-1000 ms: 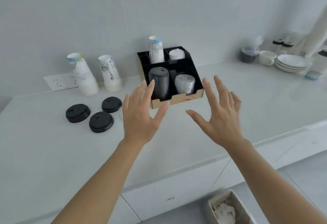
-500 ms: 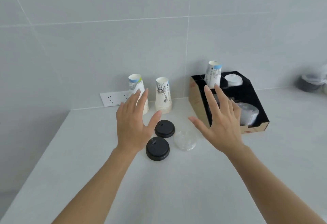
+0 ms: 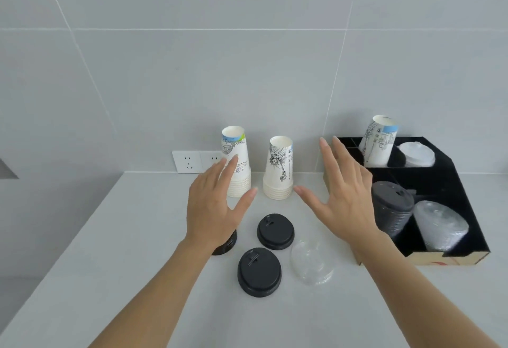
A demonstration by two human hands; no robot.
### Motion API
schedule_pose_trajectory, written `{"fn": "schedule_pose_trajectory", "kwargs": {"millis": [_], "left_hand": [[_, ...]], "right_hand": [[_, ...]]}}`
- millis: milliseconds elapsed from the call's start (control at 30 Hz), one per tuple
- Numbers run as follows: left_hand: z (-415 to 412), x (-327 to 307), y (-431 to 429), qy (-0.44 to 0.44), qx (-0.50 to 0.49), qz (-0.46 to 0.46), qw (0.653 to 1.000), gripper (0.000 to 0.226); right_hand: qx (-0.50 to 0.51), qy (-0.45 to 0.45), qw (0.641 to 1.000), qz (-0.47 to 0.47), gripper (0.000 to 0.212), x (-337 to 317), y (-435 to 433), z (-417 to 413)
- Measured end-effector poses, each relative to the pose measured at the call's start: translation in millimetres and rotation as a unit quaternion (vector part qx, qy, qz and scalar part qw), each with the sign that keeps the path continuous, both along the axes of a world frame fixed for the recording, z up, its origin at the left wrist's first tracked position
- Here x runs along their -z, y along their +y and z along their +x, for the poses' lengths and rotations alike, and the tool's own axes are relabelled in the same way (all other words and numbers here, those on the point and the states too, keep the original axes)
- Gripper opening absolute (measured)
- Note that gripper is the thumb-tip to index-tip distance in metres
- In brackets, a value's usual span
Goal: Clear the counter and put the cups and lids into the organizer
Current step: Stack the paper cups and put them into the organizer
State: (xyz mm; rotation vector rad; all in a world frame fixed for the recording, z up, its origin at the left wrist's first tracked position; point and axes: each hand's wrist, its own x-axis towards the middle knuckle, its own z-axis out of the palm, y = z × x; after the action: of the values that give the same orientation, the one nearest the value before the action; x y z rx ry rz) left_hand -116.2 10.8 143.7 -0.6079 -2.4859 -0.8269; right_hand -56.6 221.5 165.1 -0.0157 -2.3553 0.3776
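Observation:
Two upside-down stacks of white paper cups stand by the wall: the left stack (image 3: 237,163) and the right stack (image 3: 279,169). Three black lids lie on the counter: a far one (image 3: 275,231), a near one (image 3: 259,272), and one (image 3: 226,243) mostly hidden under my left hand. A clear lid (image 3: 312,262) lies beside them. The black organizer (image 3: 453,182) at the right holds a cup stack (image 3: 380,141), white lids (image 3: 416,152), black lids (image 3: 391,210) and clear lids (image 3: 439,224). My left hand (image 3: 214,204) and my right hand (image 3: 343,196) hover open above the counter, holding nothing.
A white wall socket (image 3: 196,161) sits on the grey tiled wall behind the left cup stack. The white counter (image 3: 137,265) ends at a left edge beside a grey side wall.
The view has swung left and closer, from the organizer to the loose cups and lids. Both open hands have moved over the lids; my left hand now covers one black lid.

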Motion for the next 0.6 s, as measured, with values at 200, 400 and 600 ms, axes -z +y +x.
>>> {"fn": "schedule_pose_trajectory", "kwargs": {"millis": [200, 400, 600], "left_hand": [[-39, 11, 42, -0.014, 0.022, 0.012, 1.000, 0.070], [-68, 37, 71, -0.046, 0.048, 0.004, 0.998, 0.068], [-96, 65, 83, -0.103, 0.052, 0.030, 0.993, 0.073]], "right_hand": [[-0.028, -0.003, 1.000, -0.001, 0.079, 10, 30, -50], [-0.043, -0.023, 0.998, -0.040, 0.082, 29, 46, -83], [-0.056, -0.059, 0.994, -0.076, 0.086, 60, 52, -114]]}}
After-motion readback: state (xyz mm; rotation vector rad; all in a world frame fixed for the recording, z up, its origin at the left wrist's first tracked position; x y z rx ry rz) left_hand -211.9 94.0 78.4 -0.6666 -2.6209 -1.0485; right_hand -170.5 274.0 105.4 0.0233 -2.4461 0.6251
